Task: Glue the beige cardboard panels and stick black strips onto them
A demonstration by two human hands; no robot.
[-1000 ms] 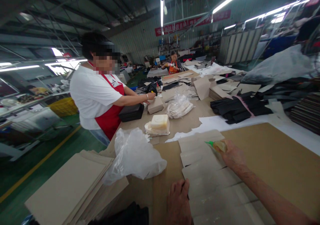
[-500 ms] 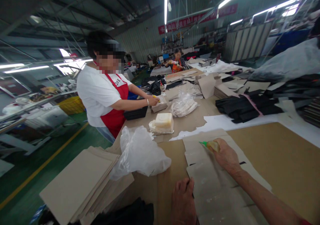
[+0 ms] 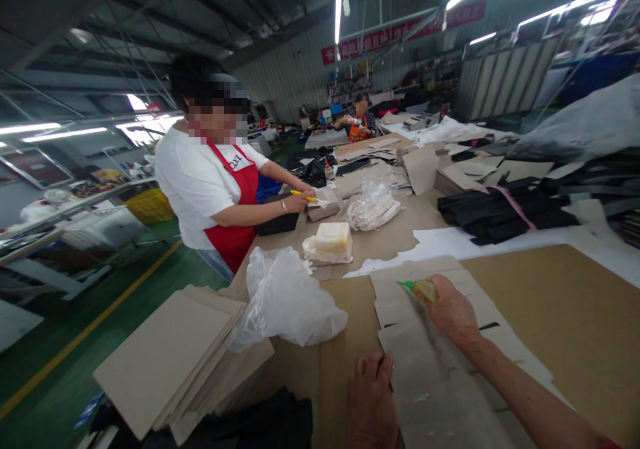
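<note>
My right hand (image 3: 454, 310) is wrapped round a squeeze bottle (image 3: 425, 290) of yellowish, see-through plastic. Its green nozzle (image 3: 406, 284) points left, just over the far part of overlapping grey boards (image 3: 425, 372). Small wet-looking spots show on the boards nearer to me. At their left edge, my left hand (image 3: 371, 396) lies flat on the brown table surface (image 3: 333, 362), fingers stretched forward and fingertips touching the edge. It holds nothing.
Left of my left hand are a crumpled plastic bag (image 3: 295, 306) and a stack of grey boards (image 3: 170, 352). Beyond sits a pale block (image 3: 331, 241). A co-worker in a red apron (image 3: 240, 189) holds a yellow-handled brush (image 3: 305, 196). Black strips (image 3: 500, 210) lie tied at right.
The whole view has shifted slightly to the right. The co-worker's brush has changed angle and now shows clearly. My two hands stay almost where they were on the boards.
</note>
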